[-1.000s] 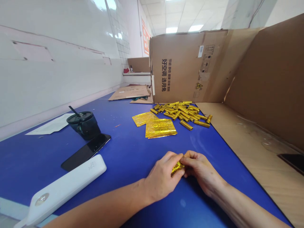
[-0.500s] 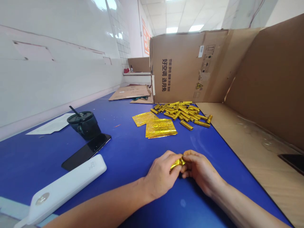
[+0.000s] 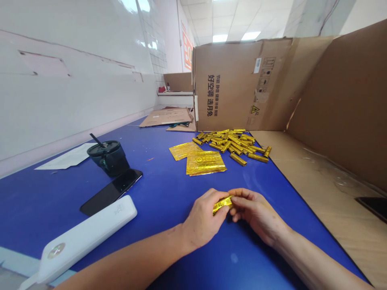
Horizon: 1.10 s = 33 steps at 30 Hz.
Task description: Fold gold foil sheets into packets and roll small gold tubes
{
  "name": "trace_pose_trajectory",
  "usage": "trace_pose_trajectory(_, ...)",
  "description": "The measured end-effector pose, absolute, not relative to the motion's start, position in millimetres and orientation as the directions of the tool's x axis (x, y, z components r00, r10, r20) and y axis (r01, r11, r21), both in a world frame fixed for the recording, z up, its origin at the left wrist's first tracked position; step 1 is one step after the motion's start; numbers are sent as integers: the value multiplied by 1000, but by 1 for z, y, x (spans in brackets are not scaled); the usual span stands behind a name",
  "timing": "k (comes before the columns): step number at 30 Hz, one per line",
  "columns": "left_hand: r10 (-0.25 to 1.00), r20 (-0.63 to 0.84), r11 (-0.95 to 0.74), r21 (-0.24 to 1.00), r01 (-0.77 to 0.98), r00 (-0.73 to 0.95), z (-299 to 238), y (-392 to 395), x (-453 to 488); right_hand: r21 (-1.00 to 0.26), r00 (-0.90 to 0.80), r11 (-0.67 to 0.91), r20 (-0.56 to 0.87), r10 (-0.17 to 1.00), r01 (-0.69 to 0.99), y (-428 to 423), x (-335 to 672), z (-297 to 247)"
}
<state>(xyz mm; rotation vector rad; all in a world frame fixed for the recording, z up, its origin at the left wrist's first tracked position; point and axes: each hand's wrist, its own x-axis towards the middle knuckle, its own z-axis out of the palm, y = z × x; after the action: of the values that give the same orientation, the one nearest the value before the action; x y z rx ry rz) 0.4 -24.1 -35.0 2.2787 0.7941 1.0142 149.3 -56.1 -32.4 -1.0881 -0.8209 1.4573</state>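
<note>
A slim, crinkled gold foil roll (image 3: 222,204) is pinched between the left hand (image 3: 204,217) and the right hand (image 3: 255,213), over the blue laminate counter (image 3: 48,201). It is gripped narrowly by the fingers (image 3: 238,200) of both hands, one hand at each end. Compared with the earlier frame, the foil is seen as longer, straighter and less bunched, with more of it exposed. Its long axis lies nearly across the view, the left end tilted down and outward past the left thumb, the right end raised into the right fingers. A heap of gold foil rolls (image 3: 231,141) and flat gold foil sheets (image 3: 205,163) are placed farther ahead
</note>
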Motion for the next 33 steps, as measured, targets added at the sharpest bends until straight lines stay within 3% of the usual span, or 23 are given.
trace_pose_trajectory(5,627,508,-755,583,300,591,-38,-26,1,-942,-12,-179,-183,983,-283,-56,148,-33)
trace_pose_trajectory(11,560,564,-818,491,299,607,-40,-25,0,-988,177,-104,-124,976,-117,-60,144,-31)
trace_pose_trajectory(16,546,562,-828,474,299,621,-41,-25,0,-986,117,-117,-131,984,-122,-59,145,-31)
trace_pose_trajectory(18,563,542,-809,515,283,623,-40,-26,0,-980,95,-126,-141,985,-152,-59,145,-31)
trace_pose_trajectory(20,640,482,-724,640,258,598,-39,-26,-1,-979,95,-120,-137,986,-166,-59,145,-31)
trace_pose_trajectory(22,747,332,-525,826,206,576,-39,-24,0,-981,96,-106,-123,988,-162,-59,146,-31)
trace_pose_trajectory(24,776,139,-274,953,131,616,-40,-20,2,-985,92,-88,-102,991,-147,-59,146,-31)
trace_pose_trajectory(26,733,24,-105,991,79,680,-40,-16,4,-990,83,-76,-86,993,-116,-59,146,-31)
trace_pose_trajectory(28,703,-9,-43,998,56,711,-40,-14,6,-996,80,-70,-75,994,-58,-58,147,-32)
trace_pose_trajectory(33,726,9,-104,990,96,687,-40,-17,5,-992,129,-70,-56,990,105,-56,148,-34)
